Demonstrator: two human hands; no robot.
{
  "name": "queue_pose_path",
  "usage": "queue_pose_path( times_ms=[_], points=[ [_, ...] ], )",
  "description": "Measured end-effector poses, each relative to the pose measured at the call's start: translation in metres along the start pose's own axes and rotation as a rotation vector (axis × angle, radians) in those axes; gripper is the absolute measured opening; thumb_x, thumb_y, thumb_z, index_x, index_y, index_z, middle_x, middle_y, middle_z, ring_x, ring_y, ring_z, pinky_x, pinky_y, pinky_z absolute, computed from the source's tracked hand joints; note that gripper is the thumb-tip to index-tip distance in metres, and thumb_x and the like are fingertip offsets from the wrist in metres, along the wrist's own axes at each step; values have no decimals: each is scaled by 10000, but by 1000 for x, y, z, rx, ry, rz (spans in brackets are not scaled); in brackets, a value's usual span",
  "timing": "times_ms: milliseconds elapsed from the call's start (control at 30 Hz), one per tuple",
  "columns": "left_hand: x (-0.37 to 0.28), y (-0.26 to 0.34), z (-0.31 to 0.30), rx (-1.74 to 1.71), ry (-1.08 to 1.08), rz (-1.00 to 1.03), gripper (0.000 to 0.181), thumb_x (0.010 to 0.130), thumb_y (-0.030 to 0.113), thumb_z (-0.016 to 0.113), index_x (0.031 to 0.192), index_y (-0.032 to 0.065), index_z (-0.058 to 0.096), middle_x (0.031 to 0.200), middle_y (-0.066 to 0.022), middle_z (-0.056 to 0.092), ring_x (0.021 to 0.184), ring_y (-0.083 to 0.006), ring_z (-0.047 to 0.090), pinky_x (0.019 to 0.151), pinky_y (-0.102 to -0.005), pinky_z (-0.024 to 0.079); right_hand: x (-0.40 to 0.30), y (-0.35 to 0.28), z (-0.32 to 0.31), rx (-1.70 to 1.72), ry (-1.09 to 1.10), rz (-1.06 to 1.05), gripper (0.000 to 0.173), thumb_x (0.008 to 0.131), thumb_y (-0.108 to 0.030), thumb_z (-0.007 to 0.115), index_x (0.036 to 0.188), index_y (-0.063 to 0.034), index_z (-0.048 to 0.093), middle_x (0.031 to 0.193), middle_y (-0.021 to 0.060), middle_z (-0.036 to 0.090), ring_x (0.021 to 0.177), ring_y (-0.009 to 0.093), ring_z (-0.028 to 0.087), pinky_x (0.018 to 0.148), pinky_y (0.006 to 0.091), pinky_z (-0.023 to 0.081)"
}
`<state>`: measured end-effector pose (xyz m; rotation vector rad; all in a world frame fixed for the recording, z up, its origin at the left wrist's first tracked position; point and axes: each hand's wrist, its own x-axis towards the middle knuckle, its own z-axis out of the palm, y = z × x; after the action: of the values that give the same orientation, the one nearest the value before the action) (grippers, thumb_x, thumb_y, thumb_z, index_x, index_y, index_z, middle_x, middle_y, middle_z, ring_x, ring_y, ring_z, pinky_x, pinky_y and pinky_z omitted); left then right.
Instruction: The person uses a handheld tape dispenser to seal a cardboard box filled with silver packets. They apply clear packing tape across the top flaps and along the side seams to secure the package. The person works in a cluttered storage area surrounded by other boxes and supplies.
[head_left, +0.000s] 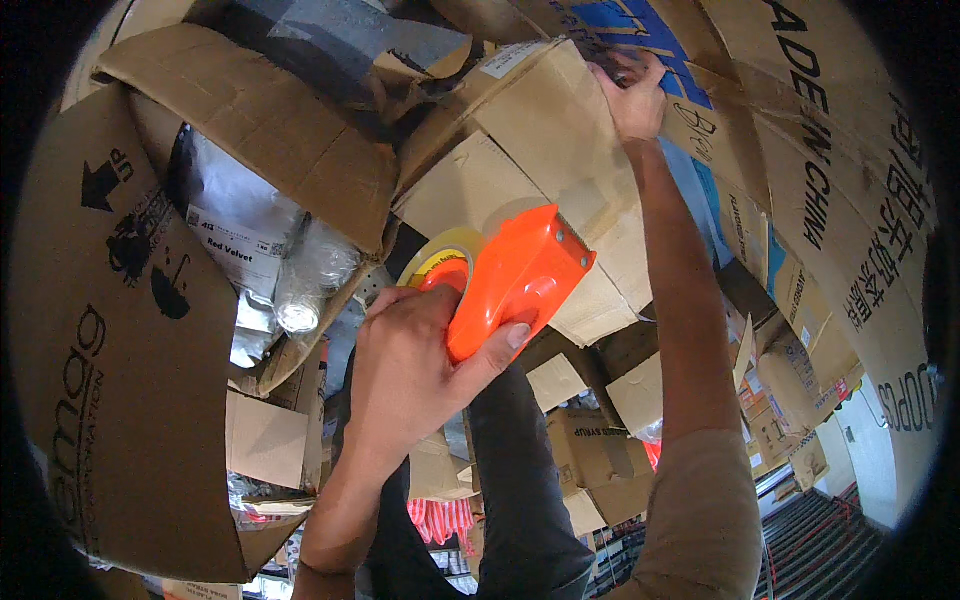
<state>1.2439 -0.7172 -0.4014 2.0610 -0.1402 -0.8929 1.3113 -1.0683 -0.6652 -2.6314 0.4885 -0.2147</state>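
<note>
My left hand (420, 345) is wrapped around an orange tape dispenser (517, 277), thumb along its side. The dispenser's toothed metal cutter points to the upper right, and a roll of yellowish clear tape (450, 244) sits on its far side. Behind it a cardboard box (555, 120) stands tilted, its flaps folded together with a seam between them. At that box's upper right edge is my right hand (634, 94), its fingers curled and its thumb against the cardboard. Part of its grip is hidden, so I cannot tell whether it holds anything.
An open carton (142, 322) on the left contains silver foil pouches (247, 225) and a clear plastic-wrapped roll (315, 270). A large printed carton (810, 150) rises on the right. Below are my dark-trousered legs (517, 465), more cartons (600, 450) and red-and-white striped bags (442, 520).
</note>
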Motion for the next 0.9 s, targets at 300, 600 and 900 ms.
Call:
queue_pose_path(
  times_ms=[300,600,900],
  points=[
    [-7,-16,8,11,57,-8,485,858,495,724,842,14,662,663,-154,625,653,-376,635,780,-434,497,-4,-5,-1,-166,-89,47,746,823,-614,718,1332,-176,394,900,40,745,820,332,718,731,508,537],
    [-3,-11,10,-40,39,1,449,863,466,727,829,23,659,663,-150,626,642,-364,634,776,-431,491,-12,-34,10,-50,138,246,554,770,-287,832,1193,-166,496,739,-6,700,750,300,709,691,485,523],
    [0,-10,3,-18,16,20,450,874,466,719,833,21,664,656,-144,621,640,-365,629,759,-436,488,-17,-44,11,-150,205,422,555,666,-258,913,1093,-130,583,742,-9,717,708,274,708,701,438,551]
  ],
)
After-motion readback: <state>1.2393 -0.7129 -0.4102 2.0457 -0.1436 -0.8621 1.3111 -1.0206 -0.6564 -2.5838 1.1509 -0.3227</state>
